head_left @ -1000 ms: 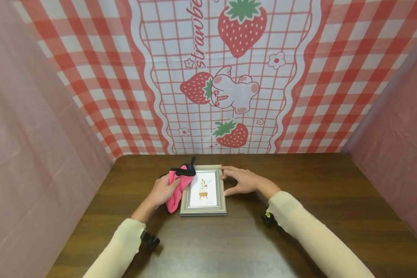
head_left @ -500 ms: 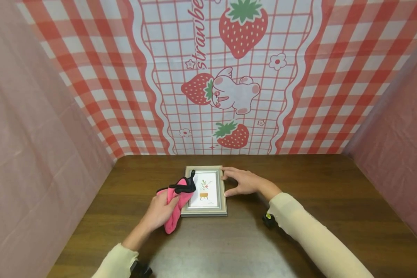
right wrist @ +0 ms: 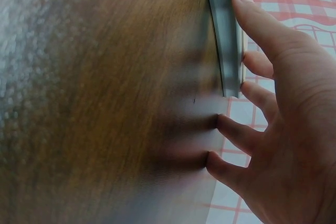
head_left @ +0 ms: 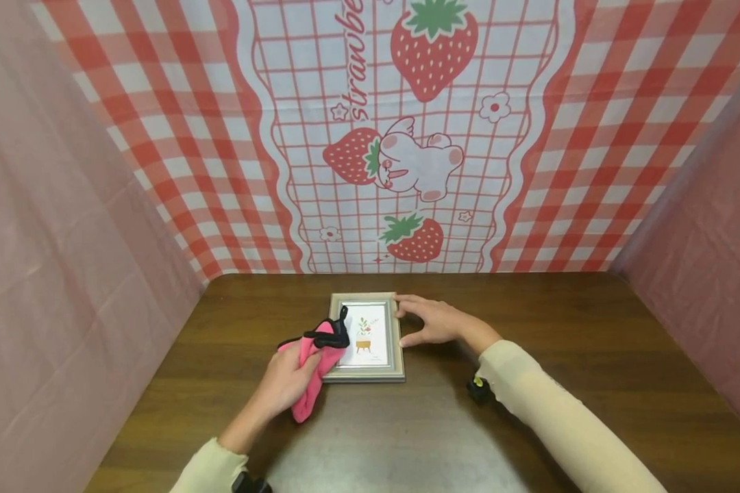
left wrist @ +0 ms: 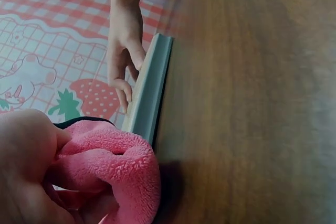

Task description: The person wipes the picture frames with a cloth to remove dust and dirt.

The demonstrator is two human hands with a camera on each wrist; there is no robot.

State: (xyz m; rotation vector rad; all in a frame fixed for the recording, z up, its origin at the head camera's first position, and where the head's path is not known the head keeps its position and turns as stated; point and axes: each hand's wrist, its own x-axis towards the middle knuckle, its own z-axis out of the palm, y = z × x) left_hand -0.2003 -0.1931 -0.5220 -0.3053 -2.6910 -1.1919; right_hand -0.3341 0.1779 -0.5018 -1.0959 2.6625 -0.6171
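Observation:
A picture frame (head_left: pixel 395 373) with a pale, silvery border lies flat on the table, its print showing a potted plant. My left hand (head_left: pixel 288 378) grips a folded pink cloth (head_left: pixel 311 394) with black edging, also seen as fluffy pink fabric (left wrist: pixel 131 174) in the left wrist view. The cloth covers the frame's left border and part of the picture. At the frame's right side, my right hand (head_left: pixel 434 322) rests with thumb and fingers spread. In the right wrist view its thumb (right wrist: pixel 257 17) touches the frame's edge (right wrist: pixel 226 35), and two other fingertips lie on the table.
The brown wooden table (head_left: pixel 561 356) carries the frame. A red-and-white strawberry-print cloth (head_left: pixel 419 157) hangs behind it, with pink curtains (head_left: pixel 86 205) at both sides. A small black device (head_left: pixel 479 389) sits at the right wrist.
My left hand has drawn the pink cloth towards me along the frame's left side, uncovering its upper left corner. The right hand stays almost still.

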